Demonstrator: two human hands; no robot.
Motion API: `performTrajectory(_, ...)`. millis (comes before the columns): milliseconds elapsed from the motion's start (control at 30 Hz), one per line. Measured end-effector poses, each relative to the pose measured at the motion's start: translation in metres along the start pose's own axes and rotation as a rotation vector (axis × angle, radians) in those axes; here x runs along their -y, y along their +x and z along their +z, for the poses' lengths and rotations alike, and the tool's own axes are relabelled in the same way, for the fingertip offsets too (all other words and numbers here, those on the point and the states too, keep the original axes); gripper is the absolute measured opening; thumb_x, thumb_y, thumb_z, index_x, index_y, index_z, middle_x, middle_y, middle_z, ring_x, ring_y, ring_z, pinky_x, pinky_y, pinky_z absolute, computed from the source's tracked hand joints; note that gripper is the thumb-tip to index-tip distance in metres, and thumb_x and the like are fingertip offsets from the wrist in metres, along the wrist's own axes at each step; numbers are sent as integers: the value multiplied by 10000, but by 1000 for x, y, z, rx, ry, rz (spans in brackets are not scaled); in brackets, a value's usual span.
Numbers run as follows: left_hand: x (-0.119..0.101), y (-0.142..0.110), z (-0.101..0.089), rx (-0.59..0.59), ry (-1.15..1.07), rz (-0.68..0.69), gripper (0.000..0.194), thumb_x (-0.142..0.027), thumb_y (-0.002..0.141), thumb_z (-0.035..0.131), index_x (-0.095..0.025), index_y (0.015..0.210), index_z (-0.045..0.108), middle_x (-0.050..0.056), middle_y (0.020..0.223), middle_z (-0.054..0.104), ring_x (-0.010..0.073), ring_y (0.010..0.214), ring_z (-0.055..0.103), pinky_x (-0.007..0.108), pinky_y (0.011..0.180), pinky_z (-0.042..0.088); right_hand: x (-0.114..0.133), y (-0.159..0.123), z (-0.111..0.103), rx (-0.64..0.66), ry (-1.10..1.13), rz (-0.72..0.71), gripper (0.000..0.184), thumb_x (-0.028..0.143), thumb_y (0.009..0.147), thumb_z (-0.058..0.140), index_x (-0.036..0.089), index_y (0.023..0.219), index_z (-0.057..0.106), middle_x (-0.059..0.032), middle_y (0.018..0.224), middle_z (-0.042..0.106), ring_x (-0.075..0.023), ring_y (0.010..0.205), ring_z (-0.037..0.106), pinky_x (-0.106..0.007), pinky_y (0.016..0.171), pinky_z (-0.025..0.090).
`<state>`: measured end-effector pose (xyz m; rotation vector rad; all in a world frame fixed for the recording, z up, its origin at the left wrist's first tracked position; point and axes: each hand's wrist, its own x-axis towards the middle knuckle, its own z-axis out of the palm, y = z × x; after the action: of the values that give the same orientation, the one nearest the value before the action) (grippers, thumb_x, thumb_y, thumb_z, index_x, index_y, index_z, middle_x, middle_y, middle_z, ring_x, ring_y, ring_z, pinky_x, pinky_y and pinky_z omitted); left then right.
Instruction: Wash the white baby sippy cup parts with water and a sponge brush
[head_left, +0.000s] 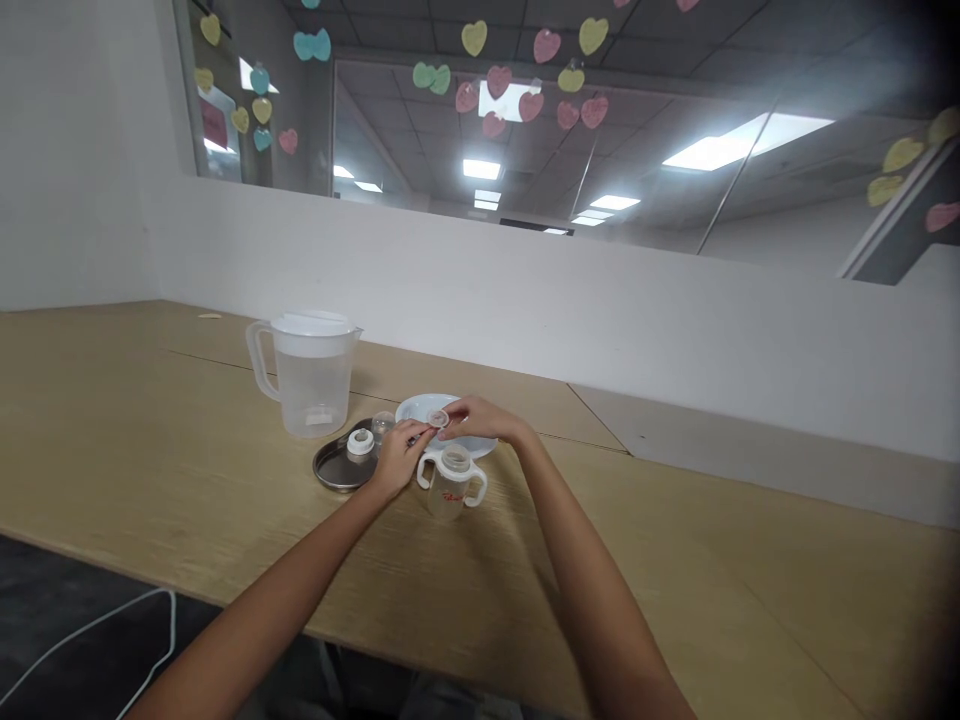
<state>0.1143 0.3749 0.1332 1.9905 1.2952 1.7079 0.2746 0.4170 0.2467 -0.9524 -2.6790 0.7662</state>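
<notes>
My left hand [401,457] and my right hand [478,416] meet over the front of a white plate [484,446]. Their closed fingertips pinch a small clear round piece with a rim [437,418], perhaps a bottle nipple; its exact kind is too small to make out. Just below the hands stands an uncapped baby bottle [448,492], upright, with two white side handles and red lettering. Left of my left hand, a dark metal tray [330,466] carries a white screw ring [361,442] and a clear domed cap [382,425].
A clear lidded pitcher [313,380] stands behind the tray to the left, its handle pointing left. The wooden table [225,470] meets a white wall [450,290] at the back. A white cable [171,620] hangs below the front edge at left.
</notes>
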Motion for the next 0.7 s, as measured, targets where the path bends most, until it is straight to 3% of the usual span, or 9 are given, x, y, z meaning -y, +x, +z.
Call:
performTrajectory(200, -3, 0, 0, -7, 25, -3, 243, -342, 853, 500, -172, 826, 671, 45, 883, 657, 161, 870, 563, 293, 809, 420, 8, 6, 9, -116, 157, -41, 303, 363, 677, 645, 108, 838, 673, -19, 808, 638, -123, 758, 544, -214, 704, 409)
performTrajectory(367, -5, -2, 0, -71, -52, -53, 336, -347, 876, 457, -184, 1145, 573, 67, 1059, 625, 162, 964, 561, 304, 881, 422, 6, 1, 1, -156, 285, 10, 243, 253, 704, 594, 99, 887, 633, -32, 823, 647, -104, 735, 563, -191, 667, 409)
performTrajectory(433, -6, -3, -1, -119, -93, -80, 368, -374, 888, 420, -177, 1173, 545, 77, 1055, 622, 161, 954, 565, 301, 876, 429, 5, -1, -2, -149, 176, 70, 205, 204, 703, 581, 102, 872, 635, -27, 782, 646, -98, 704, 560, -178, 632, 396)
performTrajectory(533, -10, -6, -3, -151, -132, -71, 387, -415, 899, 371, -173, 1145, 546, 80, 1028, 618, 155, 933, 565, 291, 863, 432, 3, 0, 0, -145, -185, 197, 167, 185, 715, 588, 120, 846, 670, -33, 795, 651, -95, 691, 546, -174, 603, 368)
performTrajectory(600, -13, -10, -4, -107, -111, 23, 396, -429, 898, 362, -180, 1150, 538, 79, 1022, 607, 157, 941, 557, 291, 866, 426, 0, 3, 5, -119, -356, 285, 161, 157, 708, 602, 133, 842, 688, -42, 833, 660, -99, 702, 546, -178, 603, 358)
performTrajectory(700, -19, -16, -7, 42, -30, 229, 451, -462, 877, 387, -180, 1213, 493, 90, 1040, 590, 180, 971, 537, 312, 883, 408, -5, 9, 18, -57, -422, 357, 158, 87, 676, 594, 127, 790, 697, -64, 812, 667, -115, 671, 546, -195, 581, 347)
